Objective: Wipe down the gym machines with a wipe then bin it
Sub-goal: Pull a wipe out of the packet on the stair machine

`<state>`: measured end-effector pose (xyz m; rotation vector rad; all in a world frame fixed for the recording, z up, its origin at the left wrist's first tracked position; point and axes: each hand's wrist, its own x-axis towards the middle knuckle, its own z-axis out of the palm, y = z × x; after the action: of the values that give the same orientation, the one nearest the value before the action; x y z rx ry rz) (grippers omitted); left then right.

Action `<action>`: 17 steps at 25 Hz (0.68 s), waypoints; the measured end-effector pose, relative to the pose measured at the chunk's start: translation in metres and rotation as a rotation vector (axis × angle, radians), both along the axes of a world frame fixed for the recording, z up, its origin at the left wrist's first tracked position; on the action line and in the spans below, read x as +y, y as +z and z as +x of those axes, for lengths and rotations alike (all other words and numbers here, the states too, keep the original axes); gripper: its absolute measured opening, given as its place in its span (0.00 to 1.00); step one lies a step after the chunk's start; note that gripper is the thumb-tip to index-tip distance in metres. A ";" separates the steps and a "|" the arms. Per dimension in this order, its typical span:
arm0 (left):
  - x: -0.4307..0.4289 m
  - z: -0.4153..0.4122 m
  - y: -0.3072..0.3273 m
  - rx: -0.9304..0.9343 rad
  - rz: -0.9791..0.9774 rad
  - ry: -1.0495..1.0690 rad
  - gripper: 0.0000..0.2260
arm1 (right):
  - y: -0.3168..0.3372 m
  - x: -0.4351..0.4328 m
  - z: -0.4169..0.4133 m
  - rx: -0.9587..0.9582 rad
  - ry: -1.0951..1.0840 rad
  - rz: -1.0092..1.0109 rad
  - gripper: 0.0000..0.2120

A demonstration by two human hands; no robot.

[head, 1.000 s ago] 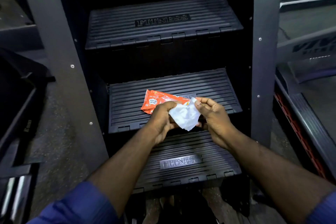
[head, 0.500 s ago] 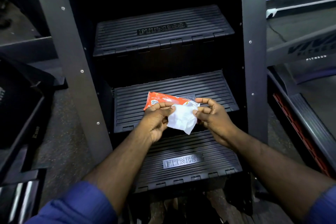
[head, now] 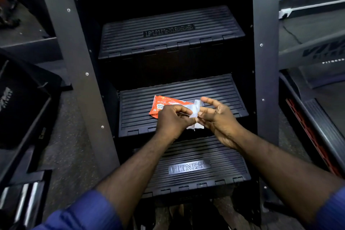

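One thin white wipe [head: 195,115], crumpled and partly folded, is held up between both my hands, over the front edge of the middle ribbed black step [head: 214,87]. My left hand [head: 173,119] grips the wipe's left side, fingers curled in over it, knuckles up. My right hand [head: 218,117] pinches the right edge between thumb and fingers. Its index finger reaches to the wipe's top corner and the other fingers are loosely spread.

The orange plastic wipe packet [head: 164,105] is just behind my left hand, its right end hidden by knuckles and wipe. I cannot tell whether it lies on the step or is caught under my fingers.

Above is the upper ribbed black step [head: 205,30], with raised FITNESS lettering. Below my wrists is the lower ribbed black step [head: 205,179], with the same lettering.

The grey metal left upright [head: 80,61] and grey metal right upright [head: 265,61], both with bolt heads, flank the steps. A blue sleeve [head: 84,211] sits on my left forearm. The speckled dark floor [head: 74,145] shows to the left.
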<state>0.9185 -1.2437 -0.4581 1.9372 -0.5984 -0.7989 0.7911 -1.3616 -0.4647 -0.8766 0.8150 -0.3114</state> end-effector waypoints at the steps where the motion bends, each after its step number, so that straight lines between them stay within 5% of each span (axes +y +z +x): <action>1: 0.000 0.000 0.000 -0.014 0.005 0.009 0.10 | -0.001 -0.001 0.001 -0.006 0.009 0.001 0.29; 11: -0.006 0.008 -0.007 -0.229 -0.017 -0.004 0.04 | -0.008 -0.005 0.017 0.042 0.006 -0.142 0.37; 17: -0.007 0.017 -0.013 -0.027 -0.012 0.034 0.07 | -0.006 -0.007 0.023 0.111 0.009 -0.245 0.36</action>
<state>0.9358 -1.2511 -0.4709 1.9451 -0.5834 -0.7472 0.8143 -1.3690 -0.4712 -1.1347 0.8873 -0.3617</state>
